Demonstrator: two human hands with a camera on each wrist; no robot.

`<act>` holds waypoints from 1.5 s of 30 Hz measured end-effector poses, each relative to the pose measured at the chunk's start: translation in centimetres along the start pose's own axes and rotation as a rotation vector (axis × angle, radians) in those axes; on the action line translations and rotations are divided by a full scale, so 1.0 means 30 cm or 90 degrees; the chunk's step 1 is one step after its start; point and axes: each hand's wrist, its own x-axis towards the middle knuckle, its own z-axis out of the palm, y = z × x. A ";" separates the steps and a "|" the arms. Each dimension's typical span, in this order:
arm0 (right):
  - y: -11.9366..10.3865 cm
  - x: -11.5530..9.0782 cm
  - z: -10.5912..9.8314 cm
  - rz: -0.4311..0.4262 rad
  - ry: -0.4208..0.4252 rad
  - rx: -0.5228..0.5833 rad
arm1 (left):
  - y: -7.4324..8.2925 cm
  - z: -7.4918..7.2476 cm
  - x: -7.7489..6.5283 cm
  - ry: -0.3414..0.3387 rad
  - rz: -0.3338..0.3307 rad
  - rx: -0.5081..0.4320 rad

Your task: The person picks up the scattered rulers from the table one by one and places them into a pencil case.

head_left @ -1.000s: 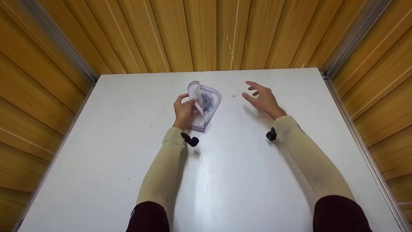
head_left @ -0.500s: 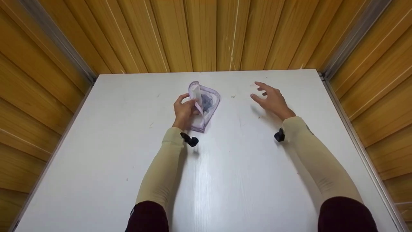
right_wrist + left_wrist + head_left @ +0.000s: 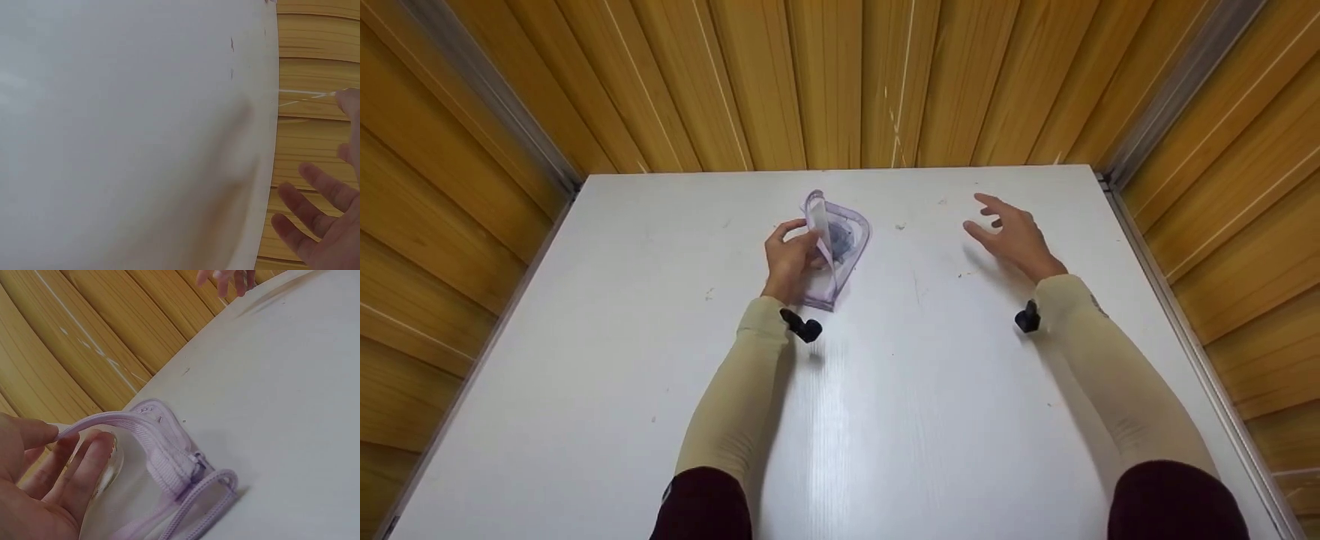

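Observation:
A see-through zip pouch with lilac trim (image 3: 821, 286) stands partly open at the middle back of the table. A bluish-grey patch (image 3: 840, 238) shows within its outline. My left hand (image 3: 789, 259) pinches the pouch's left edge between thumb and fingers. In the left wrist view the lilac zipper edge (image 3: 169, 469) curves away from that hand (image 3: 50, 478), with several fingers behind the lifted edge. A lilac cord loop (image 3: 211, 506) hangs near the zipper's end. My right hand (image 3: 1016, 238) hovers over the table's right side, fingers spread and holding nothing.
The white table (image 3: 930, 420) carries small marks and specks. Wood-look panel walls (image 3: 832, 82) rise behind it and on both sides. Metal rails (image 3: 1192, 322) run along its sides. A small black camera (image 3: 802, 326) sticks out from the left wrist.
My right hand has moved to the right, away from the pouch. The left hand keeps its pinch on the pouch, almost in place.

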 end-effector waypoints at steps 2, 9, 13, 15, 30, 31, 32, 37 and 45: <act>0.011 -0.004 -0.004 0.006 0.000 -0.001 | -0.001 0.002 -0.002 -0.003 0.004 0.005; 0.038 -0.017 -0.005 0.006 0.002 -0.004 | -0.006 0.013 -0.009 -0.009 0.033 0.014; 0.047 -0.026 -0.003 0.015 0.002 -0.007 | -0.009 0.018 -0.010 -0.001 0.033 0.023; 0.051 -0.028 -0.003 0.021 -0.001 -0.006 | -0.012 0.021 -0.010 0.000 0.035 0.021; 0.070 -0.029 -0.011 0.047 -0.018 0.005 | -0.024 0.041 -0.006 -0.011 0.053 0.013; 0.068 -0.029 -0.013 0.050 -0.021 0.005 | -0.024 0.042 -0.005 -0.011 0.052 0.015; 0.067 -0.029 -0.015 0.051 -0.023 0.006 | -0.024 0.044 -0.004 -0.010 0.053 0.017; 0.067 -0.025 -0.017 0.034 -0.012 0.013 | -0.026 0.055 0.000 -0.004 0.050 0.032; 0.068 -0.022 -0.016 0.015 0.002 0.018 | -0.029 0.065 0.012 -0.002 0.045 0.036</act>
